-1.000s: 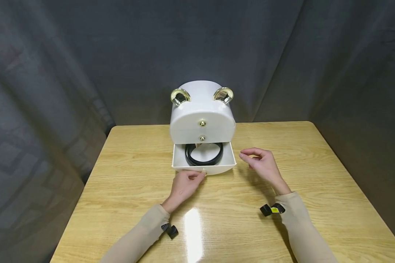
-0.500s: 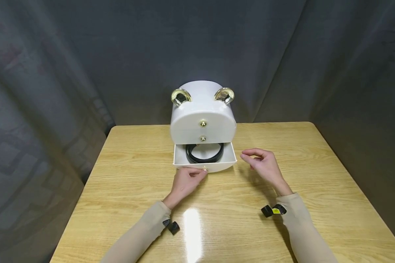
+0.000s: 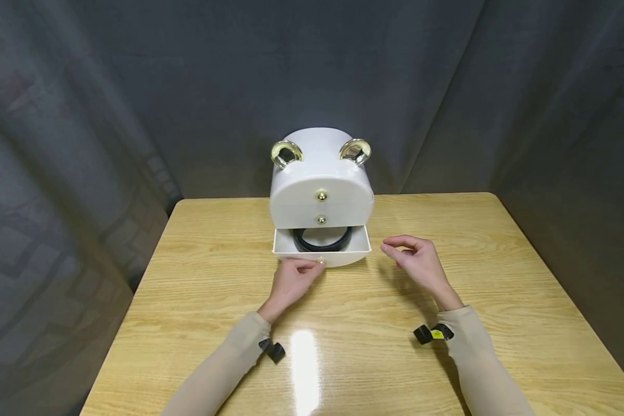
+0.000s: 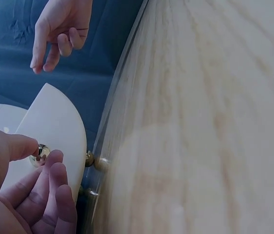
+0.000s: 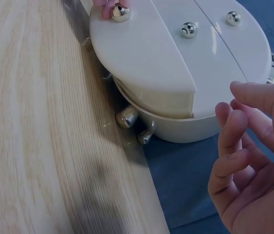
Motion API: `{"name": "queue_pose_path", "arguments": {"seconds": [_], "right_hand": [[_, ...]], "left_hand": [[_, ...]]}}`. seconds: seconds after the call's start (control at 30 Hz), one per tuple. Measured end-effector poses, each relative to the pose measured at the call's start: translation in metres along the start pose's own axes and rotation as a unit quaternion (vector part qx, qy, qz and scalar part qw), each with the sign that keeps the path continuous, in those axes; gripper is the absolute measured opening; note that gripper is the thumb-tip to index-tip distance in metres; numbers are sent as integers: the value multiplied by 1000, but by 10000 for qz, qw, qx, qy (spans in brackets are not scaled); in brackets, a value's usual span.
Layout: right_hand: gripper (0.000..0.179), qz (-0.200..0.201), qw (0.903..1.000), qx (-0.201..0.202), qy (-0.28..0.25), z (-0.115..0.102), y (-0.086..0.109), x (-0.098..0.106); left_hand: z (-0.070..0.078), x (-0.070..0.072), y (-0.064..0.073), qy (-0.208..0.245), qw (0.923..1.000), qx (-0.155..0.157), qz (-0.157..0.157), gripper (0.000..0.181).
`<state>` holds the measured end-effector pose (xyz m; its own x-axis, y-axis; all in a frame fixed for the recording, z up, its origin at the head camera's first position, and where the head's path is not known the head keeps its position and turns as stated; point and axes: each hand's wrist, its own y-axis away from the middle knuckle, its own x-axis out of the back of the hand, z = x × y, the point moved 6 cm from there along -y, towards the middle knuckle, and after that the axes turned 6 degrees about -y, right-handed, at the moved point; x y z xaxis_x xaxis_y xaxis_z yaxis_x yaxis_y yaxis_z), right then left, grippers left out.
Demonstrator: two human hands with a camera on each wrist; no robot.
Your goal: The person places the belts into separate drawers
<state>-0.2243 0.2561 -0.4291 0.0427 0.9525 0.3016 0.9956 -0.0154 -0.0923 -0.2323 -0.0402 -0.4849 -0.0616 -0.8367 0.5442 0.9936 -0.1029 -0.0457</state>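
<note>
A white rounded drawer box (image 3: 296, 202) with gold ear-shaped ornaments stands at the back middle in the head view. Its bottom drawer (image 3: 283, 243) is partly pulled out. A coiled black belt (image 3: 320, 247) lies inside, its far part hidden under the box front. My left hand (image 3: 289, 282) pinches the drawer's gold knob (image 4: 44, 154) between thumb and fingers, as the left wrist view shows. To the right of the drawer, my right hand (image 3: 420, 264) hovers with loosely bent fingers and holds nothing. In the right wrist view its fingers are apart from the box.
The box stands on a wooden table (image 3: 213, 242), with a dark grey curtain (image 3: 223, 98) behind it. Two more gold knobs, including the upper knob (image 3: 321, 196), sit on the box front. Small round gold feet (image 5: 127, 117) show beneath it.
My left hand has moved forward with the knob, and the drawer has slid partway inward, hiding more of the belt. My right hand has stayed nearly still.
</note>
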Motion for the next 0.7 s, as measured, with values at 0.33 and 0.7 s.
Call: {"name": "queue_pose_path", "arguments": {"seconds": [0.33, 0.7], "right_hand": [[32, -23, 10000, -39, -31, -1, 3, 1], [33, 13, 9999, -102, 81, 0, 5, 5]], "left_hand": [[1, -2, -7, -123, 9999, -58, 49, 18], [0, -4, -18, -131, 9999, 83, 46, 20]]}}
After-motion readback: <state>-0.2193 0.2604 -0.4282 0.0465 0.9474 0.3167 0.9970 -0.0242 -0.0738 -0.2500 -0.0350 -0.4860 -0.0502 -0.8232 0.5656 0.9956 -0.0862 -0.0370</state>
